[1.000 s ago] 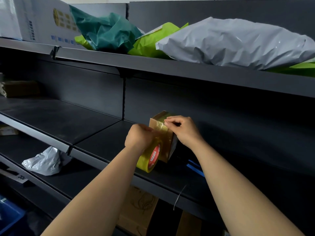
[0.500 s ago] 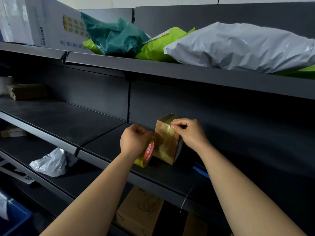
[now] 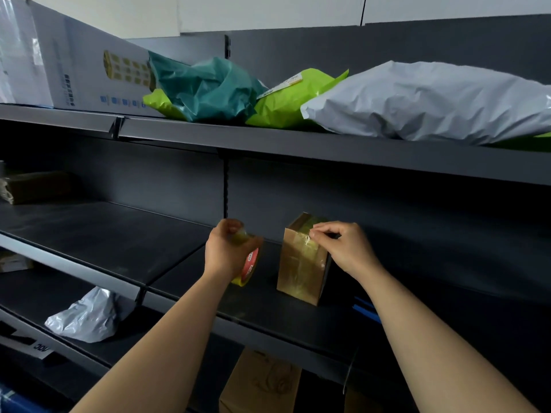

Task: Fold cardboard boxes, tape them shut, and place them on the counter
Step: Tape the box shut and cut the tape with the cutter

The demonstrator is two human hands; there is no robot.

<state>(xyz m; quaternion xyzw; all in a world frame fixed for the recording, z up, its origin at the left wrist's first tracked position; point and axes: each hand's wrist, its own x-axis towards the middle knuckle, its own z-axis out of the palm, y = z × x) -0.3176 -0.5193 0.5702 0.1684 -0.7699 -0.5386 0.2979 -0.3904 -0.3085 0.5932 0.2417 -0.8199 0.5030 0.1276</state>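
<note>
- The small cardboard box (image 3: pixel 302 263) stands upright on the dark middle shelf (image 3: pixel 119 234), probably because the shelf gives a firm base to press against while the tape goes on.
- The right hand (image 3: pixel 343 248) pinches at the box's upper front edge, its fingertips (image 3: pixel 314 234) touching the glossy tape there; I judge it is smoothing the strip's end down so it sticks (and steadying the box as it does so).
- The left hand (image 3: pixel 226 251) is closed around the tape roll (image 3: pixel 249 265), holding it just beside the box and apart from it, its lower edge at or near the shelf. Whether a strip runs between roll and box cannot be told.
- The box's front face looks shiny with tape, so the sealing seems nearly finished; the placing step is not yet done.
- On the shelf above lie a grey mailer bag (image 3: pixel 417 102), a teal bag (image 3: pixel 205 84) and green bags (image 3: pixel 286 105), well clear of the work.
- A crumpled white bag (image 3: pixel 86 317) lies on the lower shelf to the left.
</note>
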